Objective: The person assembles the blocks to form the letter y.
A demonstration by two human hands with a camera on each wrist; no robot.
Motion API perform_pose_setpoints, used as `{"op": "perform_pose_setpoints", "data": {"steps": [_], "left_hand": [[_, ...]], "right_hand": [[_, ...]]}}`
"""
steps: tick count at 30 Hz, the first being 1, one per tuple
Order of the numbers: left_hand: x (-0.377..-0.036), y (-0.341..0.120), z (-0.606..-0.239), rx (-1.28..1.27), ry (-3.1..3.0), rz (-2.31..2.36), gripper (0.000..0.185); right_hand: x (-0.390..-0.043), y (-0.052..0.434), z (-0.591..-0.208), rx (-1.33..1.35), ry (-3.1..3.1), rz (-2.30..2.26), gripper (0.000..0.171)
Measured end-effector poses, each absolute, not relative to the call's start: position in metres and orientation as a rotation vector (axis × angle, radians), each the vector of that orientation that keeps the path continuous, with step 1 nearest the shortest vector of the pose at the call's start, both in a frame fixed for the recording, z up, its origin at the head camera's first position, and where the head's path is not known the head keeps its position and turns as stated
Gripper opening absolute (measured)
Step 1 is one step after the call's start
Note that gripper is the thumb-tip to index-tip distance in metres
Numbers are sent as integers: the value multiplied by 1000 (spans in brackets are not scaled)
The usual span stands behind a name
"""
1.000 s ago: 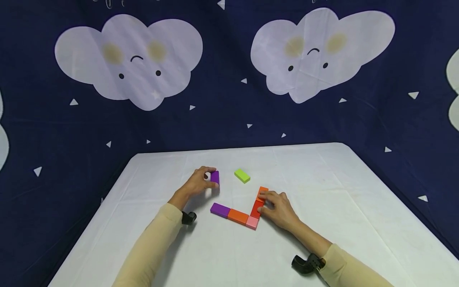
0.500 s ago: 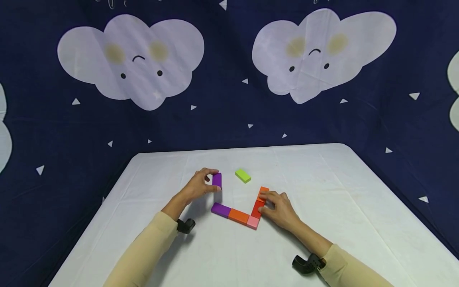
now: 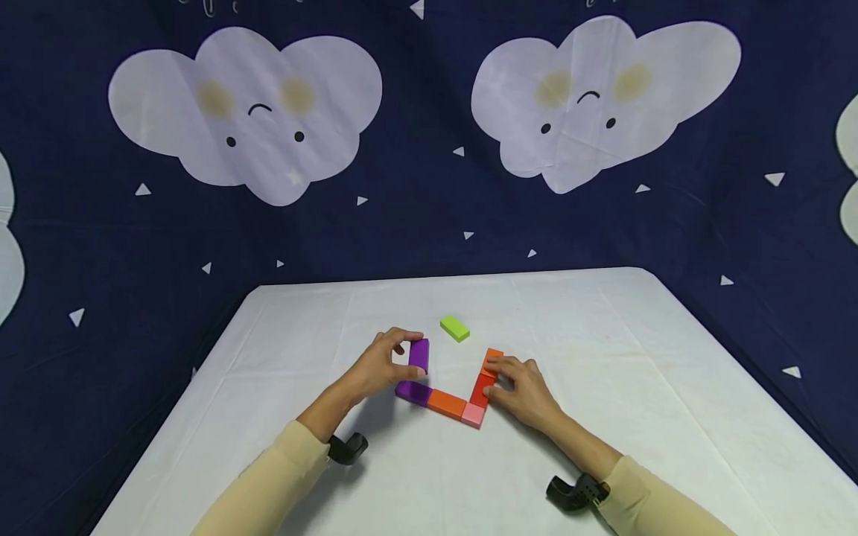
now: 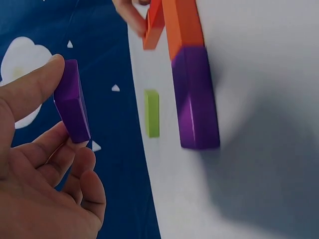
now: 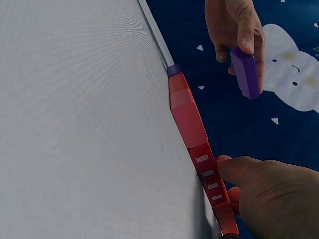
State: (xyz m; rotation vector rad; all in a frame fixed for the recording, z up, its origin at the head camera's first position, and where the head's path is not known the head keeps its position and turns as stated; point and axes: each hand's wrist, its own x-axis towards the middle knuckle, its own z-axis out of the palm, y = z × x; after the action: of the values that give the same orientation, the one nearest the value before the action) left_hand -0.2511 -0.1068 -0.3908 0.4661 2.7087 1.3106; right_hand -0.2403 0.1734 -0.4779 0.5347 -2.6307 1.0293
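My left hand (image 3: 377, 368) pinches a purple block (image 3: 418, 355) between thumb and fingertips. In the left wrist view this held purple block (image 4: 73, 102) is off the table. Beneath it in the head view, a second purple block (image 3: 412, 393) begins a row with an orange block (image 3: 446, 403) and a pink block (image 3: 472, 415). From the pink one, a red block (image 3: 481, 388) and another orange block (image 3: 493, 353) run away at an angle. Over these two rests my right hand (image 3: 526, 393), thumb at the red block and fingertips at the far orange one, partly covering both.
A lime green block (image 3: 454, 328) lies alone on the white table (image 3: 576, 320), beyond the joined blocks. Behind the table hangs a dark blue cloth (image 3: 415, 238) with clouds and triangles. Each wrist carries a black camera mount, one (image 3: 348, 450) left and another (image 3: 572, 493) right.
My left hand has carried the purple block nearer and to the right, until it hangs over the end of the row. The right hand stays where it was.
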Motion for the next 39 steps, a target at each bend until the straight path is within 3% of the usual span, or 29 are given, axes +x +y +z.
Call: {"op": "perform_pose_setpoints", "data": {"steps": [19,39], "left_hand": [[-200,-91,-405,721,2604,1278,63],[-167,-81,-428,939,2597,1016,64]], "right_hand": [[-242,173,-476,532,-2619,1003,43],[-241,174,-479,546,-2592,1000,43]]}}
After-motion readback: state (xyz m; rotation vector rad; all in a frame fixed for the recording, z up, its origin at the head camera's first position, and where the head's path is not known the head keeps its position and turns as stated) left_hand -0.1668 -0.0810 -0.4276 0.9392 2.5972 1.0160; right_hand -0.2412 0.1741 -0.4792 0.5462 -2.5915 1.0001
